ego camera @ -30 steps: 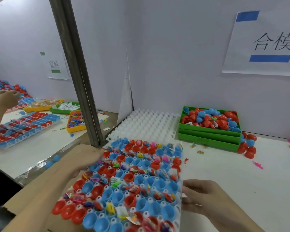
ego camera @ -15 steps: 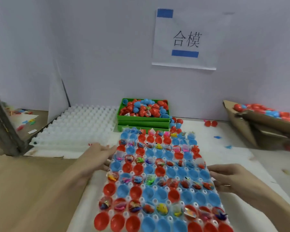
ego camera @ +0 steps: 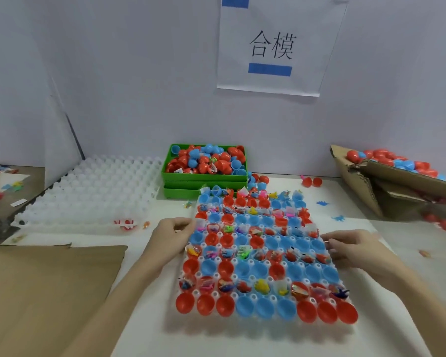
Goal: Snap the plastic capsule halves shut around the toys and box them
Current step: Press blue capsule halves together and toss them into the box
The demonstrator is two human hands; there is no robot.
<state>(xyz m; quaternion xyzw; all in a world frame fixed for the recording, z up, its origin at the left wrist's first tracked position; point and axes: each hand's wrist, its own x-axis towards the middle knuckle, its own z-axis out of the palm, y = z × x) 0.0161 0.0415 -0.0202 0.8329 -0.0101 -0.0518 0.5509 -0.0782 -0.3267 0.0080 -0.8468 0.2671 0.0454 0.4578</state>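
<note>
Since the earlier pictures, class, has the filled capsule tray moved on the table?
Yes. The capsule tray, held at both sides by the left hand and right hand, has shifted right and away from the empty white tray, now lying flat before the green bin.

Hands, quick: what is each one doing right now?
Left hand: fingers curled on the tray's left edge, gripping it.
Right hand: fingers curled on the tray's right edge, gripping it.

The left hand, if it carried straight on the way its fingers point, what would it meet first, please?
The left hand points rightward at the capsule tray, whose left edge its fingers already touch; the filled capsule halves there come first.
</note>
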